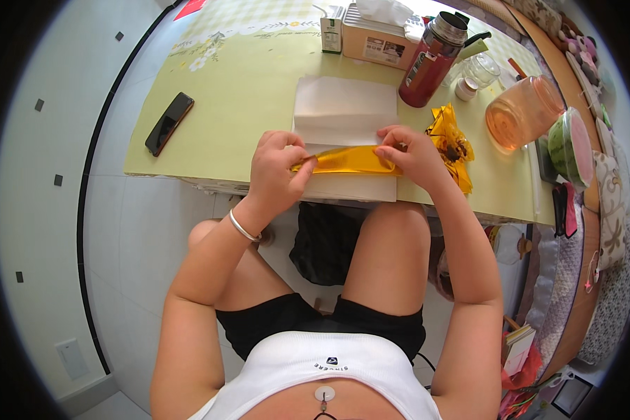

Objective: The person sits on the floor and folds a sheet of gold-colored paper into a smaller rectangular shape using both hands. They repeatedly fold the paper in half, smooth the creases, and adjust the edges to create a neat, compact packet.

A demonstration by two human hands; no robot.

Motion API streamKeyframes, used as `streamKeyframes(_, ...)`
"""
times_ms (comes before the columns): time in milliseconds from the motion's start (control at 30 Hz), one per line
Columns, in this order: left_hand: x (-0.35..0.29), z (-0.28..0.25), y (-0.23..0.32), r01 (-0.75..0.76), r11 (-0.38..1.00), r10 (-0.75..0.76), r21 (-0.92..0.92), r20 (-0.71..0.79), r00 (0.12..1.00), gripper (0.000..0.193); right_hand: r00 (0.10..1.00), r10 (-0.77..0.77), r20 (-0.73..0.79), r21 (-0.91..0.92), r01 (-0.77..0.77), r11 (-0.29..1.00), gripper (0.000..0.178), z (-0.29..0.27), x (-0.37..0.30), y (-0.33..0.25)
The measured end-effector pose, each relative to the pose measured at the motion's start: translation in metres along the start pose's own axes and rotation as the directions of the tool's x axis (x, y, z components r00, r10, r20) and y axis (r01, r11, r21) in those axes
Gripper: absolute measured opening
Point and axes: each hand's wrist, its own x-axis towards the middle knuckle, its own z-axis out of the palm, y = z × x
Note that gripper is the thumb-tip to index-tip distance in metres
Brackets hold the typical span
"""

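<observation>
A shiny golden-yellow strip (pixel 353 160), like foil or ribbon, stretches between my two hands above a white paper sheet (pixel 343 105). My left hand (pixel 276 168) is closed in a pinch on the strip's left end. At the other end, my right hand (pixel 411 154) pinches it between thumb and fingers. The paper lies at the table's near edge, with a fold line across it and its lower part partly hidden behind the strip. Just right of my right hand sits a crumpled pile of gold foil (pixel 455 136) with dark patches.
A phone (pixel 169 124) lies on the left of the yellow-green table (pixel 245 91). Behind the paper are a tissue box (pixel 374 42), a small carton (pixel 332 31) and a red thermos (pixel 434 63). Glass jars (pixel 481 70), an orange-tinted jar (pixel 521 115) and a cut watermelon (pixel 570 147) stand right.
</observation>
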Motion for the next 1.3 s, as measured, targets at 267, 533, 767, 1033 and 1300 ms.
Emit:
streamKeyframes(267,0.019,0.020,-0.018,0.176,0.981,-0.173,0.081,-0.045,0.984,0.009,0.975,-0.099,-0.197,-0.406,0.011,0.914,0.022,0.018,0.019,0.001)
streamKeyframes(533,0.036,0.025,-0.020,0.251,0.965,-0.249,-0.071,0.034,0.968,0.011,0.964,-0.055,-0.260,-0.382,-0.050,0.923,0.025,0.020,0.014,-0.001)
streamKeyframes(767,0.040,0.039,-0.030,0.184,0.973,-0.181,0.143,-0.029,0.983,0.013,0.944,0.106,-0.313,-0.378,-0.226,0.898,0.031,0.017,0.017,0.002)
streamKeyframes(1033,0.038,0.041,-0.028,-0.076,0.935,0.116,0.347,-0.097,0.988,0.019,0.934,0.016,-0.356,-0.499,-0.204,0.842,0.034,0.023,0.019,0.003)
streamKeyframes(1300,0.002,0.045,-0.006,-0.353,0.908,0.267,0.227,0.335,0.903,0.076,0.934,-0.013,-0.357,-0.457,-0.162,0.875,0.026,0.023,0.017,0.008)
